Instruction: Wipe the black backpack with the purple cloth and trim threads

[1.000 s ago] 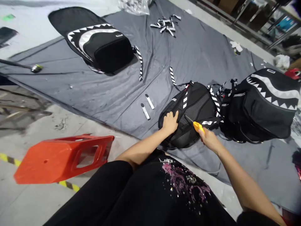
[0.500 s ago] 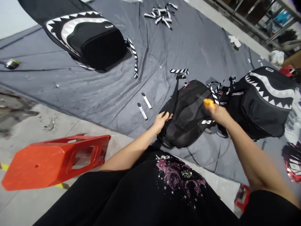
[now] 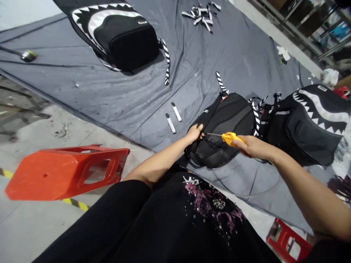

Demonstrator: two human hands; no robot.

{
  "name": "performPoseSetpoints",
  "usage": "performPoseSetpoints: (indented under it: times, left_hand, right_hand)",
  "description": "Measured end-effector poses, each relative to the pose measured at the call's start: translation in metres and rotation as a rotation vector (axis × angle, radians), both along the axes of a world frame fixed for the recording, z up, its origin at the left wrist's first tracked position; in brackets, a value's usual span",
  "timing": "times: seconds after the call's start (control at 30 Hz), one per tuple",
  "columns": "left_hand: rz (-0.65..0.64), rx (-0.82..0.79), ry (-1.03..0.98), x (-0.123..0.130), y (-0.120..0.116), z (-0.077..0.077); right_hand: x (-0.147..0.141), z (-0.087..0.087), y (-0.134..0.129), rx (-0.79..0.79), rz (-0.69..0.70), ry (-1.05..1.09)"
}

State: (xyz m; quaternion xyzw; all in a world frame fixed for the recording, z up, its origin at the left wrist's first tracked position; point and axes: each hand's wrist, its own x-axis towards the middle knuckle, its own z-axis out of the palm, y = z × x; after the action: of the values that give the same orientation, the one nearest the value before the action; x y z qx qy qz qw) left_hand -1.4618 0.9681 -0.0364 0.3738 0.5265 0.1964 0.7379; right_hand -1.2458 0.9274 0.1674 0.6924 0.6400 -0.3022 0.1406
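Note:
A black backpack (image 3: 238,109) lies on the grey cloth in front of me, its padded back panel facing up and a striped strap end sticking out at the top. My left hand (image 3: 194,134) is closed on its near-left shoulder strap (image 3: 211,111). In my right hand (image 3: 253,147) is a yellow air blow gun (image 3: 229,138), gripped over the backpack. Its thin metal nozzle points left, the tip close to my left fingers. A pale hose (image 3: 264,195) curves over the cloth below that hand.
Another black backpack (image 3: 315,120) with a shark-mouth print stands on the right, and a similar one (image 3: 134,40) lies at upper left. Two small tags (image 3: 171,124) and several black-and-white straps (image 3: 201,15) are on the cloth (image 3: 142,98). A red stool (image 3: 65,173) stands at left.
My right hand has brought the blow gun left and down, its nozzle now near my left hand. The striped strap end at the backpack's top has swung. The view has shifted slightly.

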Motion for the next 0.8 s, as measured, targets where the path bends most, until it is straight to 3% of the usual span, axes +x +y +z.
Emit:
performPoseSetpoints:
  times: [0.07,0.13,0.2,0.27,0.33,0.4,0.5,0.6,0.7,0.8]
  left_hand:
    - [-0.08,0.272,0.124,0.011,-0.017,0.008]
    - [-0.259,0.673,0.298,0.023,-0.037,0.017]
    - [-0.378,0.997,0.47,0.035,-0.059,0.027]
    - [-0.399,1.094,0.503,0.049,-0.081,0.036]
    - [-0.408,1.0,0.397,0.067,-0.1,0.042]
    - [-0.412,0.807,0.276,0.086,-0.113,0.043]
    - [-0.33,0.586,0.23,0.101,-0.111,0.036]
    - [-0.255,0.44,0.168,0.087,-0.096,0.023]
    - [-0.228,0.292,0.089,0.063,-0.09,0.011]
    - [-0.189,0.257,0.092,0.056,-0.102,0.008]
  right_hand:
    - [0.014,0.008,0.001,0.034,-0.03,-0.138]
    - [0.035,0.016,0.0,0.133,-0.124,-0.362]
    - [0.056,0.023,-0.007,0.104,-0.158,-0.437]
    - [0.07,0.028,-0.021,0.03,-0.176,-0.421]
    - [0.076,0.033,-0.041,-0.006,-0.221,-0.424]
    - [0.078,0.038,-0.064,-0.11,-0.247,-0.311]
    - [0.081,0.043,-0.102,-0.214,-0.32,-0.157]
    - [0.086,0.039,-0.133,-0.209,-0.394,-0.13]
    - [0.088,0.028,-0.146,-0.287,-0.313,0.038]
    - [0.084,0.019,-0.134,-0.039,-0.311,-0.172]
